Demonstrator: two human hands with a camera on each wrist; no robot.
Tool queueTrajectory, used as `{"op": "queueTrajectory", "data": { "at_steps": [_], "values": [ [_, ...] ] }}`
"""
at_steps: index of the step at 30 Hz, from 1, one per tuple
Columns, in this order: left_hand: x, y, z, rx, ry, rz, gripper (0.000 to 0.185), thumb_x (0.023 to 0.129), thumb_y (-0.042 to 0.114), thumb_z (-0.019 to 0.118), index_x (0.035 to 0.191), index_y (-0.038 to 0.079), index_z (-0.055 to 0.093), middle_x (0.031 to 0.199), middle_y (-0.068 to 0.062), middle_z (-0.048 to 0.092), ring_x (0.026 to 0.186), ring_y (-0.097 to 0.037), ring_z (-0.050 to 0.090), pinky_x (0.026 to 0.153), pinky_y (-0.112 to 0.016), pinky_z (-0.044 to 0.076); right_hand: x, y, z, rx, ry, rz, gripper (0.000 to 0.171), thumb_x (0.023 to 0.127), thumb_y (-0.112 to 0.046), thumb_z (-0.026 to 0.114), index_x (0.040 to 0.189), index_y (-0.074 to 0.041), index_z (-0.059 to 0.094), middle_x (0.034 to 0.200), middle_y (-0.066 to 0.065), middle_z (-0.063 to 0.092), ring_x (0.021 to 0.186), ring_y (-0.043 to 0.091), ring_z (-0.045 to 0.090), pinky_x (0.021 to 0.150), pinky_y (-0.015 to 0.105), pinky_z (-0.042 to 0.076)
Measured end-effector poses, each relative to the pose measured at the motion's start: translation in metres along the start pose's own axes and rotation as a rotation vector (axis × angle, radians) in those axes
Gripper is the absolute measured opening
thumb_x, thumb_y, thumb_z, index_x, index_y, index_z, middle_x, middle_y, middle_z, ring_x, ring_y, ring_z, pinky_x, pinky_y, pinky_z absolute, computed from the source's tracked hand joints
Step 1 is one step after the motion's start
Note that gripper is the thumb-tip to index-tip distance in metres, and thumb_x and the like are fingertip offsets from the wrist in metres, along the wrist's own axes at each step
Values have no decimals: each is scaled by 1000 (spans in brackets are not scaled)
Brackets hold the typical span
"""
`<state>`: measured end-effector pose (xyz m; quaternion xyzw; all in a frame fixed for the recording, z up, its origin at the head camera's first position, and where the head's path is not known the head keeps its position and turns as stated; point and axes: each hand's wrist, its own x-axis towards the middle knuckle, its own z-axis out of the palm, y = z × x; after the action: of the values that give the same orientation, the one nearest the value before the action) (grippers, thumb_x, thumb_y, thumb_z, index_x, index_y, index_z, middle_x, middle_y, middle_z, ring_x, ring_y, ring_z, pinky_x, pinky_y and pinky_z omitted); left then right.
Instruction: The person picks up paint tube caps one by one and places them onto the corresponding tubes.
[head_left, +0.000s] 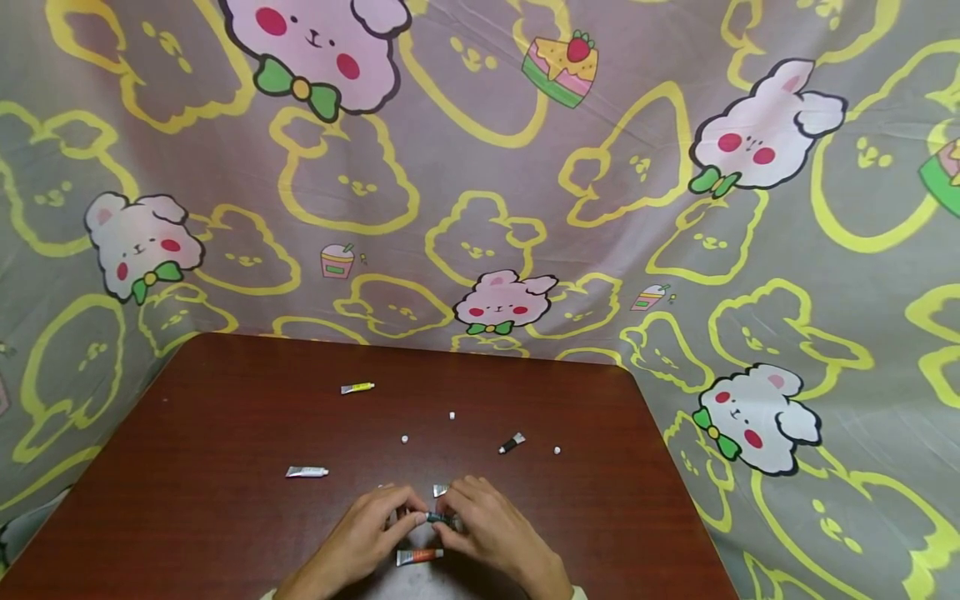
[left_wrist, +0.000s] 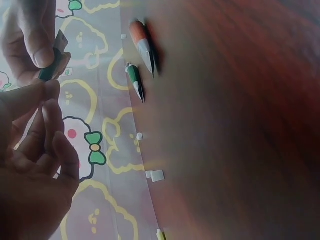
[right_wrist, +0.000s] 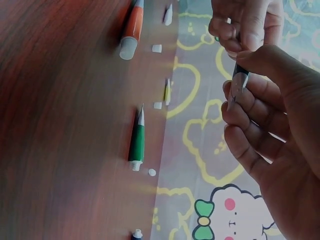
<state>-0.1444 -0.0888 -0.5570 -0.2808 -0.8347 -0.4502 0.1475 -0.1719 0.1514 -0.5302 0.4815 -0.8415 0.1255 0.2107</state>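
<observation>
Between both hands, just above the worktop [head_left: 225, 433], a small dark tube [head_left: 437, 518] is pinched by the left hand [head_left: 367, 533] and right hand [head_left: 491, 525], an orange tube [head_left: 420, 557] lying just beneath them.

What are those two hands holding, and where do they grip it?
A small dark green tube: the right hand pinches its flat crimped end, the left hand pinches the opposite, cap end.

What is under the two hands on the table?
An orange paint tube lies on the brown table just below the left hand and right hand. Both pinch a small dark green tube. Anything beneath the palms is hidden.
</observation>
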Motion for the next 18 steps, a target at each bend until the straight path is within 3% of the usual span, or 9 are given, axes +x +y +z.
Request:
{"op": "queueTrajectory", "data": {
  "at_steps": [7, 13, 18],
  "values": [
    [2, -2, 3, 47, 34, 96, 20, 94, 14, 84, 99, 29, 72, 86, 23, 63, 79, 9, 48, 69, -15, 42, -1, 0, 0, 11, -14, 3, 21, 91, -25, 86, 96, -20, 67, 88, -12, 63, 82, 4, 55, 81, 22, 48],
    [0, -2, 4, 115, 24, 60, 17, 98, 19, 81, 102, 33, 73, 89, 28, 65, 79, 12, 49, 79, -35, 51, -4, 3, 1, 33, -17, 13, 22, 90, -23, 87, 96, -19, 67, 87, -11, 64, 82, 3, 55, 82, 23, 50],
    [-1, -6, 3, 121, 52, 46, 18, 96, 15, 82, 101, 30, 74, 87, 26, 66, 78, 10, 49, 72, -25, 45, -9, 5, 2, 37, -13, 21, 24, 87, -23, 89, 94, -20, 66, 86, -12, 63, 81, 3, 55, 81, 23, 49]
  ]
}}
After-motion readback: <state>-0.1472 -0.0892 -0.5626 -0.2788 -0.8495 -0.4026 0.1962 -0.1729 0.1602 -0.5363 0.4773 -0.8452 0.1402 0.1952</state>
